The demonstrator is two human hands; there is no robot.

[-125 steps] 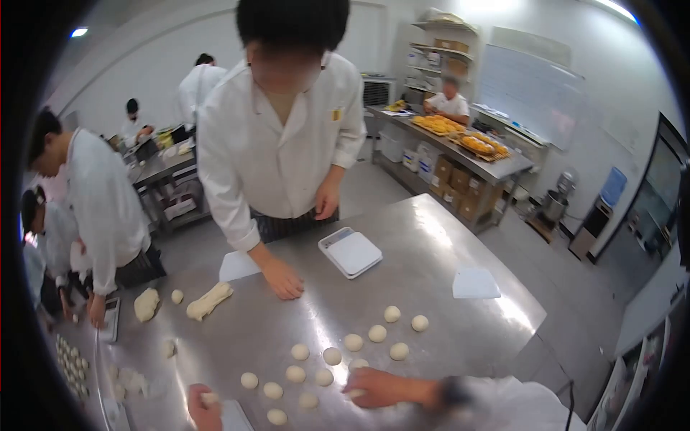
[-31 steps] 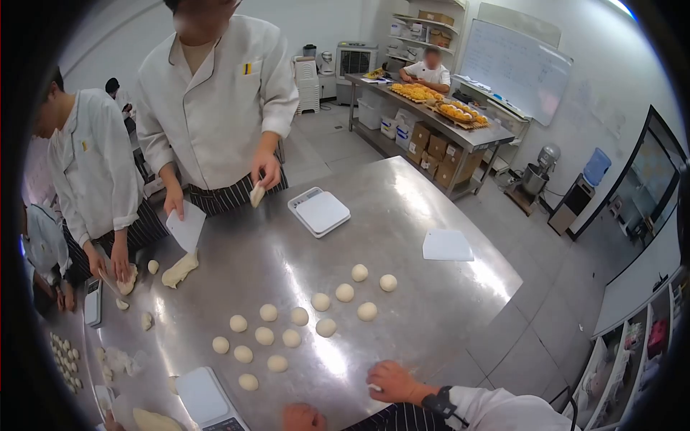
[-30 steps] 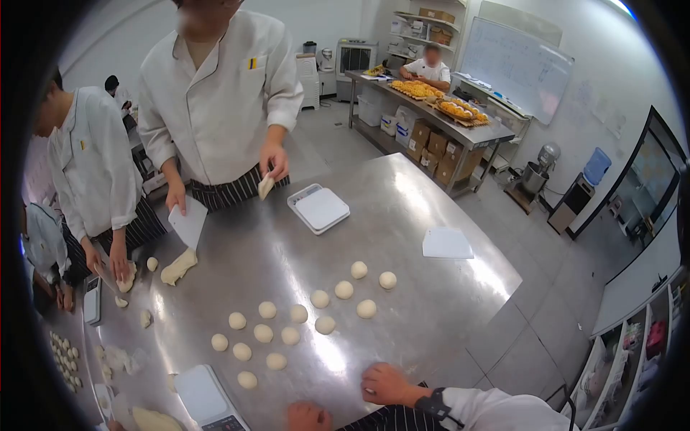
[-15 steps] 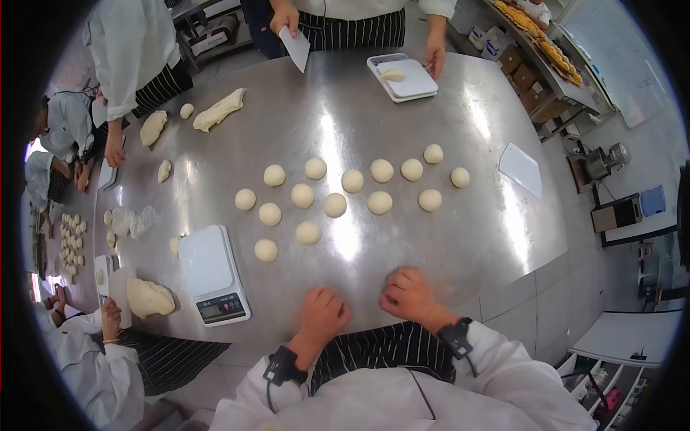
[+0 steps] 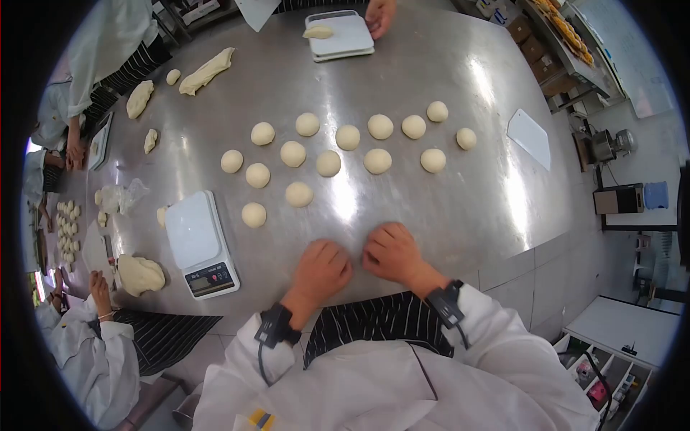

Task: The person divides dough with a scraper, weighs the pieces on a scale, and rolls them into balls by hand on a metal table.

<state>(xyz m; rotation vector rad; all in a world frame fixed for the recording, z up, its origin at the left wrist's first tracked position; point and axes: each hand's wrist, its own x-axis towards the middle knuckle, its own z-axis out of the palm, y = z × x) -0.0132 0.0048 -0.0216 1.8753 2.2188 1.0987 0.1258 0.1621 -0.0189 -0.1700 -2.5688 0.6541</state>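
My left hand [image 5: 323,270] rests on the steel table near its front edge, fingers curled under in a loose fist. Close beside it, my right hand [image 5: 393,253] is curled the same way against the surface. Whatever lies beneath either palm, if anything, is hidden. Beyond my hands, several smooth round dough balls [image 5: 328,163] are spread in loose rows. The nearest one to my left hand is a dough ball [image 5: 299,194] just ahead of it. To the left stands a white digital scale [image 5: 192,233] with nothing on its plate.
A white scraper [image 5: 530,138] lies at the right. Across the table, a co-worker's hand [image 5: 379,17] touches another scale [image 5: 343,44] bearing a dough piece. At the left are a large dough lump [image 5: 140,274], a crumpled plastic bag [image 5: 122,197] and a long dough strip [image 5: 207,71].
My view has tilted, so the table's contents sit higher in the picture. Both my hands stay curled on the table, and the right has shifted slightly left toward the other.
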